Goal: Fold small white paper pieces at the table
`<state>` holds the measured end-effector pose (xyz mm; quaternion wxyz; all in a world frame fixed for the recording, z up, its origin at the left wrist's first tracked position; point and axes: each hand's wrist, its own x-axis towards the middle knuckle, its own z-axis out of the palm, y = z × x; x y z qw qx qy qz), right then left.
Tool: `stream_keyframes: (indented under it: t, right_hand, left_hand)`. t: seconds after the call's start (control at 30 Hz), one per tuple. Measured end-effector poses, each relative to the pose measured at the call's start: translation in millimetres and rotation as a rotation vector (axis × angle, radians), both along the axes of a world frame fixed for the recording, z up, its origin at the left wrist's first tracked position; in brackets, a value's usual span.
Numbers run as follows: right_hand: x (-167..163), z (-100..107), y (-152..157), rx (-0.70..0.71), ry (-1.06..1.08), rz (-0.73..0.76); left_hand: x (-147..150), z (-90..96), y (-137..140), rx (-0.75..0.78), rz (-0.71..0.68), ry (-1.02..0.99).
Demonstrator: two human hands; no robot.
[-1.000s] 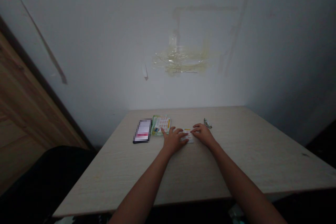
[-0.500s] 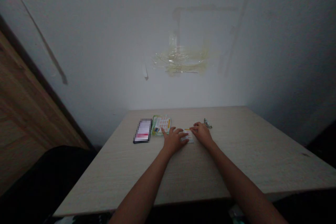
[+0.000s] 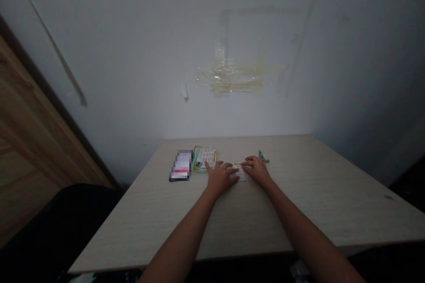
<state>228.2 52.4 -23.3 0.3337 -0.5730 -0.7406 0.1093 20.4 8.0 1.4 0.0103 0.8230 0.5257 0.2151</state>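
Between my hands a small white printed paper (image 3: 239,174) with a yellow strip along its top lies flat on the table. My left hand (image 3: 219,179) rests with its fingers spread, the fingertips on the paper's left side and the thumb by a green-and-white printed packet (image 3: 205,158). At the paper's upper right edge lies my right hand (image 3: 257,170), its fingers stretched out and touching it. Just beyond the right hand is a small crumpled green-and-white wrapper (image 3: 264,156).
A phone (image 3: 181,166) with a blurred-out screen lies left of the packet. The pale wooden table (image 3: 166,225) meets a wall (image 3: 133,75) marked with old clear tape (image 3: 229,77). A dark shape (image 3: 63,225) stands at the lower left, near a wooden door or panel (image 3: 33,119).
My right hand's fingers have flattened and spread a little at the paper's upper right edge. The left hand stays in place, and the view has shifted very slightly.
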Motion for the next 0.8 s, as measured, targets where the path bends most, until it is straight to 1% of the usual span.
stream_keyframes:
  t: [0.27, 0.43, 0.67, 0.8]
  right_hand:
    - [-2, 7, -4, -0.007, -0.046, -0.018]
    - [3, 9, -6, -0.020, -0.064, 0.039]
    - [14, 4, -1, -0.059, -0.057, 0.136]
    - [18, 7, -5, -0.071, -0.073, 0.179]
  left_hand:
    - [0, 0.0, -1, 0.011, 0.003, 0.010]
    - [1, -0.8, 0, 0.009, 0.010, 0.001]
    - [0, -1.0, 0, -0.004, 0.000, -0.016]
    - [0, 0.1, -1, -0.011, 0.000, -0.017]
